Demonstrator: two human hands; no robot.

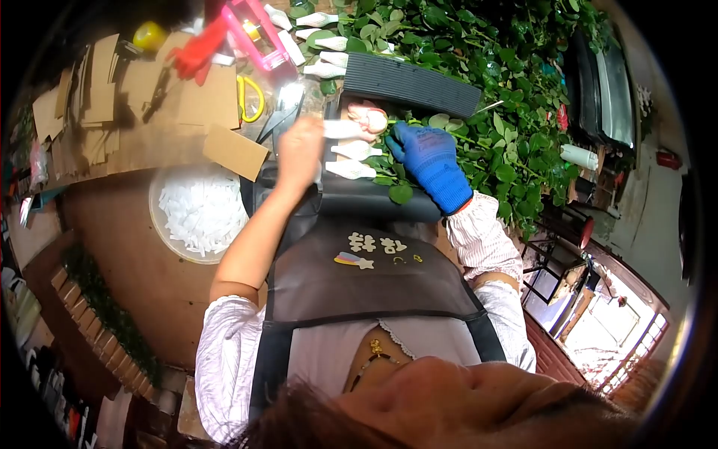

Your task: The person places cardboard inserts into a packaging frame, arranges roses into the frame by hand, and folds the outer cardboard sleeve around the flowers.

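My left hand [299, 153] is bare, its fingers closed on the end of a white mesh sleeve [342, 129], slightly blurred. Beside this sleeve lies a pale pink rose [368, 118], its bloom facing left. My right hand [430, 156], in a blue glove, has its fingers curled around the rose's stem just behind the bloom. Closer to my body, two white-sleeved rose heads [355, 150] lie side by side, stems pointing right. A dark ribbed pad [411, 84] lies beyond the pink rose.
Leafy rose stems [501, 112] heap up at the right. More sleeved heads [329, 56] lie beyond the pad. Yellow-handled scissors [252, 99], a pink tape dispenser [258, 34], a red glove [200, 52] and cardboard pieces [235, 152] lie left. A tub [155, 202] holds white sleeves.
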